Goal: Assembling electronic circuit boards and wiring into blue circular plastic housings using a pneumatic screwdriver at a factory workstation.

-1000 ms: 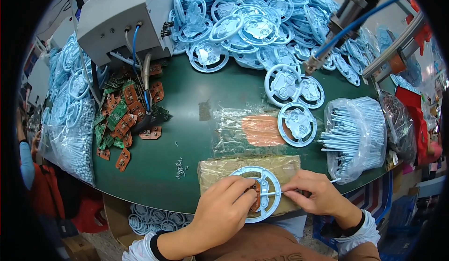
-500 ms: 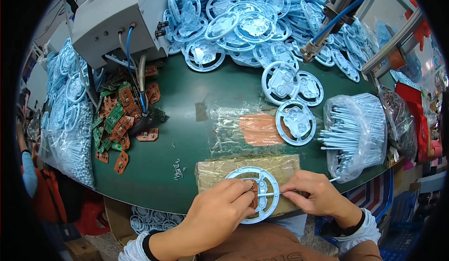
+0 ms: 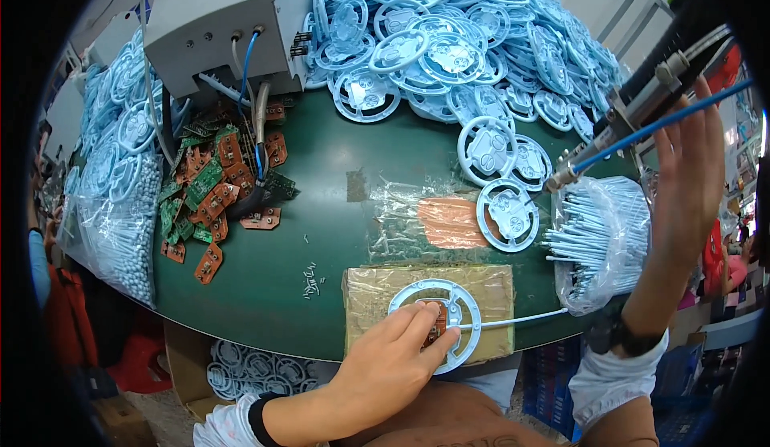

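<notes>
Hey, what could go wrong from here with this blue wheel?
The pale blue stick juts past the block on the right, where the right hand, if lowered, might knock it. Only the left hand steadies the blue wheel, so the orange board could shift if that hold slips.

A grey box [image 3: 216, 34] stands on the green table [image 3: 329, 230]. Nearer than this box are a clear bag [image 3: 112, 242] to its left, an orange patch [image 3: 451, 221] to its right and, below table level, a cardboard carton [image 3: 180, 367].
</notes>
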Motion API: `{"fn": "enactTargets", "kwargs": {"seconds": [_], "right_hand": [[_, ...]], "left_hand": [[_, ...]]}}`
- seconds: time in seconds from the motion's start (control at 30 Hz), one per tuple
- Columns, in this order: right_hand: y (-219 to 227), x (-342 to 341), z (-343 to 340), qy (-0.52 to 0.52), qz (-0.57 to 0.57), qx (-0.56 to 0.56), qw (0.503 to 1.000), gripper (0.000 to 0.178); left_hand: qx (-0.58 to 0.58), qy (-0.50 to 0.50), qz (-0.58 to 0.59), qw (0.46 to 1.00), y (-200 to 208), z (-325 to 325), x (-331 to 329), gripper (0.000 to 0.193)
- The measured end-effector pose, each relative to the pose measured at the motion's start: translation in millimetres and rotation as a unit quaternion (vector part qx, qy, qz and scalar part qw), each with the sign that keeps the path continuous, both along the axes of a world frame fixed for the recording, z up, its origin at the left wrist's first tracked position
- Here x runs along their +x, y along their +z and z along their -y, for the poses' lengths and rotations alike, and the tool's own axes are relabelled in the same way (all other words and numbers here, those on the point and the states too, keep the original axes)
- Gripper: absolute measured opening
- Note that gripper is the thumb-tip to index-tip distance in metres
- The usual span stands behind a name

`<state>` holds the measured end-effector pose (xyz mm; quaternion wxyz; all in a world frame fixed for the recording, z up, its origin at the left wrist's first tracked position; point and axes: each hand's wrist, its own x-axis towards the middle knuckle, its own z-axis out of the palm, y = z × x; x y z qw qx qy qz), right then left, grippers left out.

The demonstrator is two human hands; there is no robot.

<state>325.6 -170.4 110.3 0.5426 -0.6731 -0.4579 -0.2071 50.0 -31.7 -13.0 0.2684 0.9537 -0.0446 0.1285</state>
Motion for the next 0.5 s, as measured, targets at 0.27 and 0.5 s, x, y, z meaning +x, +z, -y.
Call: {"fn": "enactTargets", "kwargs": {"seconds": [0.27, 0.5], "right_hand": [[50, -27, -26, 0.462, -0.323, -0.082, 0.822, 0.045], [38, -63, -5, 0.498, -0.345, -0.186, 0.773, 0.019]], "left_hand": [[-0.018, 0.009, 0.012, 1.0, -4, 2, -3, 0.04], [-0.04, 0.04, 0.033, 0.998, -17, 4, -2, 0.037]]}}
